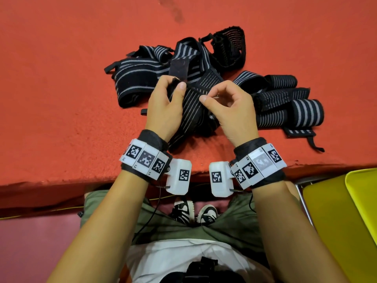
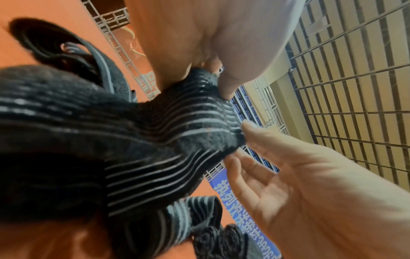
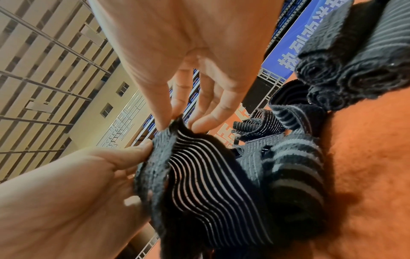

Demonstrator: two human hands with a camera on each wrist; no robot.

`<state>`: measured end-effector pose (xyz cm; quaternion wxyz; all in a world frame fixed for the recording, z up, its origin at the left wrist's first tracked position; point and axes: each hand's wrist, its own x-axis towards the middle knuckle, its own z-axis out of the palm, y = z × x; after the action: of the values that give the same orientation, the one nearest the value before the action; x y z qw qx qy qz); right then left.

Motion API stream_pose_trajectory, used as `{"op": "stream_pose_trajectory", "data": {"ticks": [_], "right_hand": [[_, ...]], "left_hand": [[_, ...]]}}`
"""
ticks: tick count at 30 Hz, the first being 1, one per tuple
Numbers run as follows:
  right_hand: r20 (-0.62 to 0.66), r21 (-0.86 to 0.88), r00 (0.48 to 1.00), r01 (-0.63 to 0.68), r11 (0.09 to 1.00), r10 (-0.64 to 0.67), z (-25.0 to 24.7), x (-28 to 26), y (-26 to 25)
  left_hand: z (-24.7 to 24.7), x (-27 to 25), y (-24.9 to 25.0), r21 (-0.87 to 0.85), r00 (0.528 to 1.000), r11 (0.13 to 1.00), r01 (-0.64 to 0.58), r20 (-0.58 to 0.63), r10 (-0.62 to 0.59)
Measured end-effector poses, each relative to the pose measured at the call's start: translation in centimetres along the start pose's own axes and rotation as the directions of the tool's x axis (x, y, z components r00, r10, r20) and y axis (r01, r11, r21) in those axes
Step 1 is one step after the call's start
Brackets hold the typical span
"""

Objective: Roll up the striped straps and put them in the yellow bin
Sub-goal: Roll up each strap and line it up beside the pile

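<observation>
From above, the left hand (image 1: 165,107) and the right hand (image 1: 230,111) pinch the top edge of one striped strap (image 1: 193,107) between thumb and fingertips, holding it up over the near part of the pile of straps (image 1: 183,64) on the red felt table (image 1: 61,78). The strap's lower end drops behind both wrists and is hidden. A few rolled straps (image 1: 295,111) lie to the right. The yellow bin (image 1: 336,217) sits at the near right, cut off by the frame edge, so its inside cannot be seen.

From the left wrist, the picture is blurred; the thumb (image 2: 235,77) presses on the strap's corner, and the other hand's fingers (image 2: 264,138) touch its opposite corner.

From the right wrist, fingertips (image 3: 199,122) nip the strap's edge. Beyond are a slatted ceiling (image 3: 44,61) and a blue banner (image 3: 295,45) whose writing is partly covered.
</observation>
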<state>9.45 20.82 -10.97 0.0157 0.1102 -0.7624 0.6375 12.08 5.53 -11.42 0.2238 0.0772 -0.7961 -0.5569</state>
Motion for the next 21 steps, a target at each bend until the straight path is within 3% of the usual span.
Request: {"op": "stream_pose_trajectory", "data": {"ticks": [9,17,21], "right_hand": [[-0.036,-0.059,0.996,-0.085,0.995,0.083,0.4,0.2,0.5],[-0.063,-0.102,0.998,-0.018,0.995,0.011,-0.1,0.8,-0.8],[-0.078,-0.066,0.996,-0.053,0.996,0.048,-0.5,1.1,-1.0]], "left_hand": [[0.8,0.0,-0.2,0.006,0.996,0.998,0.069,-0.05,-0.068],[0.4,0.5,1.1,-0.012,0.999,0.999,-0.051,-0.008,0.051],[0.3,0.7,1.4,0.008,0.995,0.995,-0.095,0.037,0.095]]}}
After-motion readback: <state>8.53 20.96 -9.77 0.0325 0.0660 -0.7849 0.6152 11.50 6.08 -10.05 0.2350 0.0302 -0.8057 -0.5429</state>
